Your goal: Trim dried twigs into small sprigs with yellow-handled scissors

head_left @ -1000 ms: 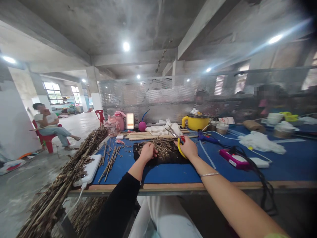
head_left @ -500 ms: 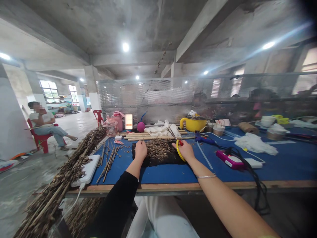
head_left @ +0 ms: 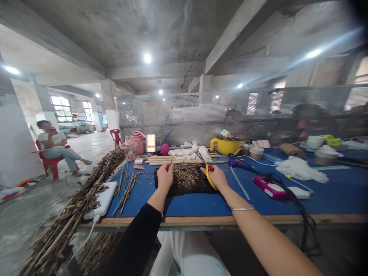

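Observation:
My left hand (head_left: 165,176) is closed in a pinch on a thin dry twig, lifted just above a dark mat (head_left: 184,187) heaped with dry twiggy plant bits (head_left: 188,175). My right hand (head_left: 216,177) rests at the mat's right edge and grips scissors (head_left: 207,168) with yellow and red handles; the blades point up and to the left. The mat lies on a blue-topped table (head_left: 201,203) with a wooden front edge.
Long bundles of dry stalks (head_left: 77,207) and a white power bank (head_left: 103,197) lie at the left. Behind the mat are wooden sticks (head_left: 178,160), white cloth, pink bottles (head_left: 135,143) and a yellow pot (head_left: 227,145). A pink device (head_left: 270,188) with black cable sits right. A person (head_left: 56,147) sits far left.
My left hand went from lying on the twig heap to lifting a little and pinching a twig. My right hand with the scissors stayed by the mat's right edge.

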`<state>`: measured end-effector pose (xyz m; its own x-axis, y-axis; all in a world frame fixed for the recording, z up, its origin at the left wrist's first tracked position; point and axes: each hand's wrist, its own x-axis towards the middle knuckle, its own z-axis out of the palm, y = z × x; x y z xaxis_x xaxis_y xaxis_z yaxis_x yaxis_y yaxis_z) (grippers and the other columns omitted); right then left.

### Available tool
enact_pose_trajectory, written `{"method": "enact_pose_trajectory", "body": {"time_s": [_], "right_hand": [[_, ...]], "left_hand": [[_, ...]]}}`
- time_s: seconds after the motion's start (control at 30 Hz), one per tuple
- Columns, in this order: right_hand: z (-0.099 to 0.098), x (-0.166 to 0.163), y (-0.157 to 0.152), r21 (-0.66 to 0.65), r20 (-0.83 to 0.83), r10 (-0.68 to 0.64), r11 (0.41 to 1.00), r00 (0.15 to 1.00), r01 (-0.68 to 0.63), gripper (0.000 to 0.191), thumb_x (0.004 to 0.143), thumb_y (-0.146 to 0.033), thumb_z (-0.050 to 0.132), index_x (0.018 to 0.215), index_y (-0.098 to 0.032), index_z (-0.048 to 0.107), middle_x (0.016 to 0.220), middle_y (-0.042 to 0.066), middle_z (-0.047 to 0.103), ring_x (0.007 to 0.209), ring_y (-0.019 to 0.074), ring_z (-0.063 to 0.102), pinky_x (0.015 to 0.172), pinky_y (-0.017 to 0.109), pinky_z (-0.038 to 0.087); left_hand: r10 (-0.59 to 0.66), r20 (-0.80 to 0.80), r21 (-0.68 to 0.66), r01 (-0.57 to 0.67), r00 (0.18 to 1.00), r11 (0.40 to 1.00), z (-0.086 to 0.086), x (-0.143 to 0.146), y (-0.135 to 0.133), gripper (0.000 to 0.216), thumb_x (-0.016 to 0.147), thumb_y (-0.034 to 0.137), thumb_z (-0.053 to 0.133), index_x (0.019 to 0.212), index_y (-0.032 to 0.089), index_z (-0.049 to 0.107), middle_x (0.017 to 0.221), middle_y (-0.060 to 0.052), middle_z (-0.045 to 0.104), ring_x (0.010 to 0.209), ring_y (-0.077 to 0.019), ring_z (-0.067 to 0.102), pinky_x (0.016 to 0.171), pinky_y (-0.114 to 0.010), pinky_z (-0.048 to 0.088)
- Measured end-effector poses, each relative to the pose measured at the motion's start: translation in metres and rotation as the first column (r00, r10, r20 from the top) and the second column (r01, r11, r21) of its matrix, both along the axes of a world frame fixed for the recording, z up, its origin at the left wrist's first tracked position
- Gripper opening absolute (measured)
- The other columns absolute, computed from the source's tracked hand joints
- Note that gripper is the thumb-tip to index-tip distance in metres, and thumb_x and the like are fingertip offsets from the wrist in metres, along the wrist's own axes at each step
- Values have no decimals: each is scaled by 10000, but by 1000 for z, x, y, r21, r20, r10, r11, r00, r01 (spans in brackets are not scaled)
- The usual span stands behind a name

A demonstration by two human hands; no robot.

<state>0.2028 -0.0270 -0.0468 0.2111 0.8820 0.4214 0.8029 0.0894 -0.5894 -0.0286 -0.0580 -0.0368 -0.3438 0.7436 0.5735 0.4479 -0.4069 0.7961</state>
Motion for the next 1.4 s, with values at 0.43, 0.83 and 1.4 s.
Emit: {"method": "enact_pose_trajectory", "body": {"time_s": [0.43,0.83,1.4], "right_hand": [[31,-63,-4,102,-33,218,971,975,-214,501,654,-502,596,1017,-179,473,955,91,611,866,224,583,708,295,415],[1,-72,-17,-12,113,387,921,915,-388,590,595,-492,654,1037,-138,487,1062,124,537,1013,238,497,831,320,370],[10,-75,-29,-21,278,287,956,917,-293,650,602,-591,608,1045,-145,440,1089,142,516,1066,285,459,843,375,329]], "left_hand": [[-231,282,-118,272,931,955,3,11,-2,211,679,282,603,804,116,639,618,-21,621,497,-93,525,432,-184,401],[-262,261,-168,311,929,935,-5,10,4,247,696,241,581,891,117,668,697,-54,669,550,-117,575,523,-225,463],[-173,-26,-199,165,985,966,4,12,-7,176,681,225,610,802,127,692,798,-77,691,747,-166,623,707,-256,459]]}}
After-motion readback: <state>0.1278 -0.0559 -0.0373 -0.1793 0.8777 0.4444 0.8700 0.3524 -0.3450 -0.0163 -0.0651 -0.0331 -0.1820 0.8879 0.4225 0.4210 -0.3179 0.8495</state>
